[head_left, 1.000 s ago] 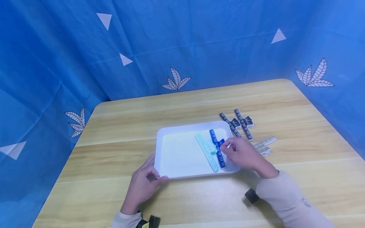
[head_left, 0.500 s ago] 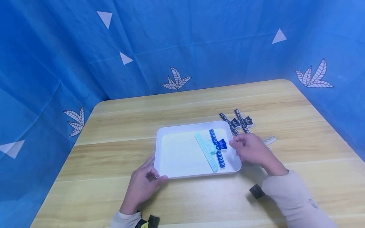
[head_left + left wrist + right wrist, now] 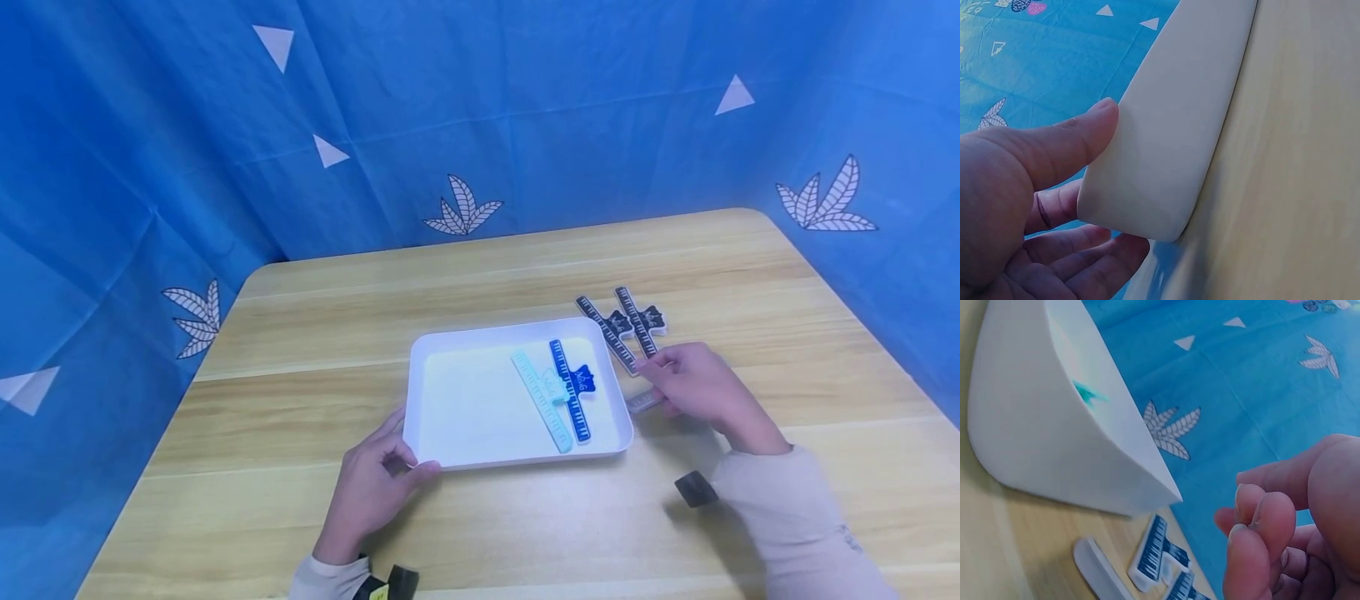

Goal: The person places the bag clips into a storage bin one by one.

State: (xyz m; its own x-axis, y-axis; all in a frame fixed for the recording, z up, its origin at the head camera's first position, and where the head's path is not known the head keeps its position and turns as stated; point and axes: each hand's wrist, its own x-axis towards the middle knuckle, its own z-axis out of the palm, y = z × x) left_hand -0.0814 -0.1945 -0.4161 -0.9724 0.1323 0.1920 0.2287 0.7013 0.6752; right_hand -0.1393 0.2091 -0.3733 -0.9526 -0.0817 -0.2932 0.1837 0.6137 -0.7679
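A person's two hands work at a shallow white rectangular tray, plastic-looking [image 3: 465, 400], on a pale wood-grain table [image 3: 525, 533]. The left hand [image 3: 375, 487] grips the tray's near left corner, thumb against the near side and fingers about the corner. The right hand [image 3: 697, 383] is just off the tray's right side, its fingers loosely curled and the tips close together; the right wrist view shows nothing held between them.

Below the right hand, on the table just beside the tray's right wall, lies a grey flat bar-shaped clip with piano-key markings [image 3: 645, 402]. The hand hides most of it in the head view; the exposed part slants from the tray's wall outward and away from the person. The right hand is much the nearer; the left is a whole tray's length away.

Inside the tray, toward its right wall, a mint-green piano-key clip [image 3: 542, 402] and a dark blue piano-key clip [image 3: 573, 390] lie side by side, long axes running from far left to near right, across the grey clip's slant. Beyond the tray's far right corner, one black piano-key clip [image 3: 606, 333] and a second black piano-key clip [image 3: 637, 323] share that far-left-to-near-right direction.
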